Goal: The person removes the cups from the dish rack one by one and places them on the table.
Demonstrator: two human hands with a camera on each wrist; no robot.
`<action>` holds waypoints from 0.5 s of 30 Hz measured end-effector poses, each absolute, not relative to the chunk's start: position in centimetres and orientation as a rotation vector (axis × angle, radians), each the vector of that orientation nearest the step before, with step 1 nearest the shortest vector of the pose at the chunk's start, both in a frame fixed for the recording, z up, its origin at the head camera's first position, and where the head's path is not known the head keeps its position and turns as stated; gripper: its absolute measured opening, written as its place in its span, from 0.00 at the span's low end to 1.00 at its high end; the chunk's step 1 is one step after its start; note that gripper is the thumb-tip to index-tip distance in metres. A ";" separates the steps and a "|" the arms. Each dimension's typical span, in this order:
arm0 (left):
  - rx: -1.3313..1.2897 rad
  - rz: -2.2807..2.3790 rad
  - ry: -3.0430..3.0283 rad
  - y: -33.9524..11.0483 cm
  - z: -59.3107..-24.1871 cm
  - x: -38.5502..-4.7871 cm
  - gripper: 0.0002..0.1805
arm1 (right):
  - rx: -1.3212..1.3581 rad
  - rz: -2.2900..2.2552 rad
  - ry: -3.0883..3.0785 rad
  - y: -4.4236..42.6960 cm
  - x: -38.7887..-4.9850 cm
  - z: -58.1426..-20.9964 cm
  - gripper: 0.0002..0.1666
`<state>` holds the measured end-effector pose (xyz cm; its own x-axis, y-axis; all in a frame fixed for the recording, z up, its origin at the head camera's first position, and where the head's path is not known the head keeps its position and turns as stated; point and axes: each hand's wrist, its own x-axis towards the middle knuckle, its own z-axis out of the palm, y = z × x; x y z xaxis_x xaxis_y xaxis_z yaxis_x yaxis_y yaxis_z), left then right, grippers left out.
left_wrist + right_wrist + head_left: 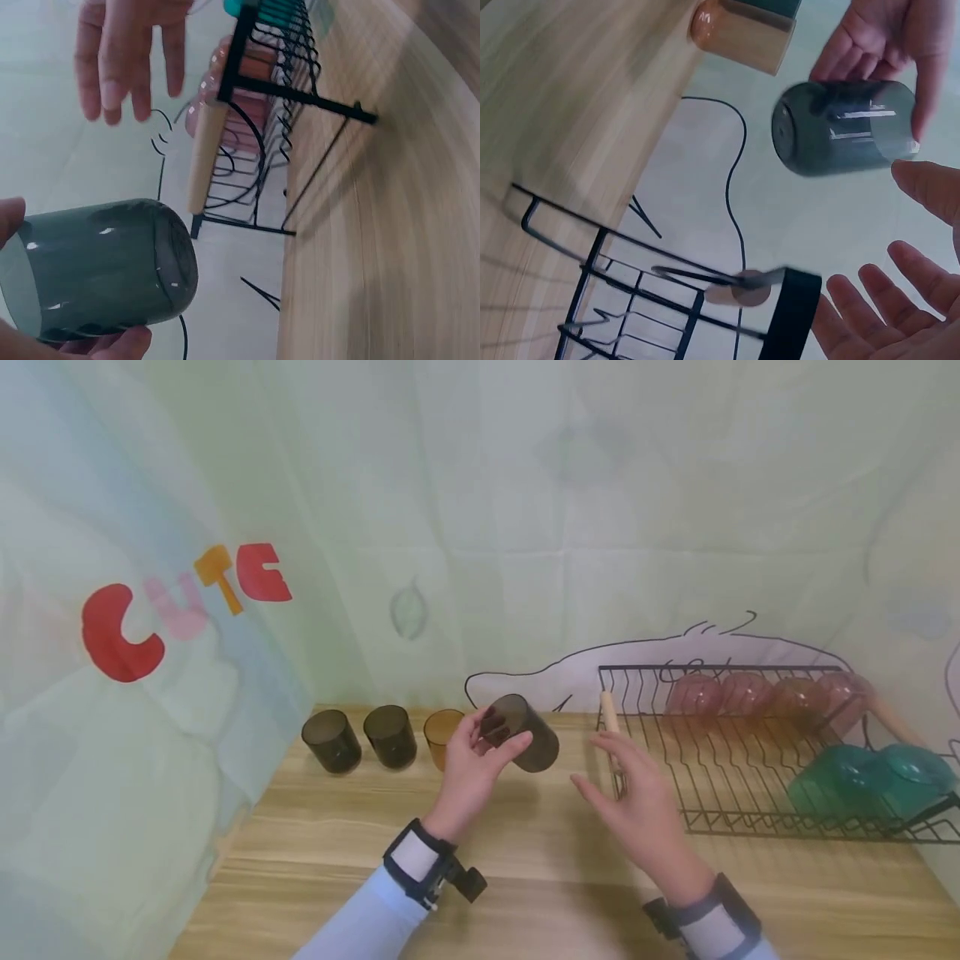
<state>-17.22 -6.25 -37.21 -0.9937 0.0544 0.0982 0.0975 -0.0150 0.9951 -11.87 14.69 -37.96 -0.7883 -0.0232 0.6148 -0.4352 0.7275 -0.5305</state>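
A smoky grey glass tumbler (534, 742) is held tilted above the table by my left hand (467, 777), the thumb on one side and the fingers on the other. In the left wrist view the tumbler (112, 270) points its base toward the rack. To its right, my right hand (651, 818) hovers with fingers spread and nothing in it. The right wrist view shows that hand (907, 315) near the tumbler's rim, thumb close by; whether the thumb touches the glass I cannot tell. An amber tumbler (437, 739) stands behind my left hand, partly hidden.
Two dark tumblers (332, 742) (391, 737) stand at the table's back left. On the right is a black wire dish rack (720, 777) with a wooden handle (609, 712). Several pink glasses (697, 695) and teal glasses (840, 781) sit upside down in it. A printed curtain (450, 568) hangs behind.
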 end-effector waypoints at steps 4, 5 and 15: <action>-0.150 -2.089 -2.215 -6.3 -38.5 -18.2 0.42 | 0.309 0.911 -2.346 15.4 -12.1 -37.8 0.33; -0.143 -2.059 -2.227 -6.3 -38.8 -18.5 0.43 | 0.296 0.906 -2.349 15.6 -12.1 -37.8 0.33; -0.116 -1.781 -2.369 -5.9 -41.2 -20.3 0.43 | 0.229 0.900 -2.400 16.3 -12.1 -37.3 0.34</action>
